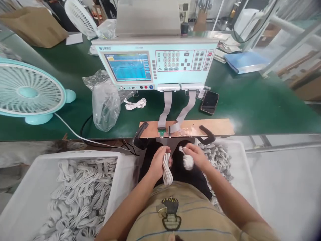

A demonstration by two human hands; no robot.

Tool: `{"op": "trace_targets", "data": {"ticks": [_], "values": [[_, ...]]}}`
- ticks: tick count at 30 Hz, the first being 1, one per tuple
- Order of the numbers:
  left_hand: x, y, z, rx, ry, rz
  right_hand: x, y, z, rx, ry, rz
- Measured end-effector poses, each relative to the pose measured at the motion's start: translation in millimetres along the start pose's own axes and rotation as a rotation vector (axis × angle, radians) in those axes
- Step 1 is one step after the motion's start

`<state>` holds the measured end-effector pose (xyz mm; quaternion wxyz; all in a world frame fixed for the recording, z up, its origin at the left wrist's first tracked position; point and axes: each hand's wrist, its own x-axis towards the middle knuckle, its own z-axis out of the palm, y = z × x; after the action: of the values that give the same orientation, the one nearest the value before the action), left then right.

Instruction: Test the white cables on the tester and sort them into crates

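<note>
Low over my lap, my left hand (160, 162) is closed round a coiled white cable (167, 170), whose loops hang toward my body. To its right, the fingers of my right hand (197, 155) pinch a second white cable bundle (188, 162) near a small white end; the bundle looks blurred. Just beyond both hands, a copper-coloured board (218, 127) lies along the table edge. On it sits a small green connector board (162, 131) at the end of a grey ribbon cable (166, 108). Another ribbon cable (184, 112) ends beside it.
A tester with a lit screen (129, 67) stands on the green table (250, 97). Black clamps (140, 135) grip the board. Bins of cables (82, 197) (220, 160) flank my legs. A fan (27, 92), plastic bag (106, 105), coiled cable (135, 104) and phone (209, 102) stand nearby.
</note>
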<state>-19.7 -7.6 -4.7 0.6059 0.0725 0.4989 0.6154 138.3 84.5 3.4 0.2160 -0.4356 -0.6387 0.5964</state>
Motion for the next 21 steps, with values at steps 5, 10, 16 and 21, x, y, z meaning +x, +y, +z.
{"op": "trace_targets", "data": {"ticks": [5,10,16,21], "values": [[-0.5,-2.6,0.4,-0.058,-0.02,-0.016,-24.7,2.7,-46.2,-0.855,0.256,-0.16],[-0.4,-10.2,11.6,0.089,-0.02,0.063,-29.9,-6.9,18.2,-0.541,-0.047,-0.413],[-10.8,-7.8,8.0,0.493,0.097,0.347,-7.8,-5.0,45.4,-0.416,-0.06,-0.489],[-9.9,4.2,2.6,0.51,0.088,0.408,14.7,-1.9,56.2,-0.125,0.001,-0.328]]}}
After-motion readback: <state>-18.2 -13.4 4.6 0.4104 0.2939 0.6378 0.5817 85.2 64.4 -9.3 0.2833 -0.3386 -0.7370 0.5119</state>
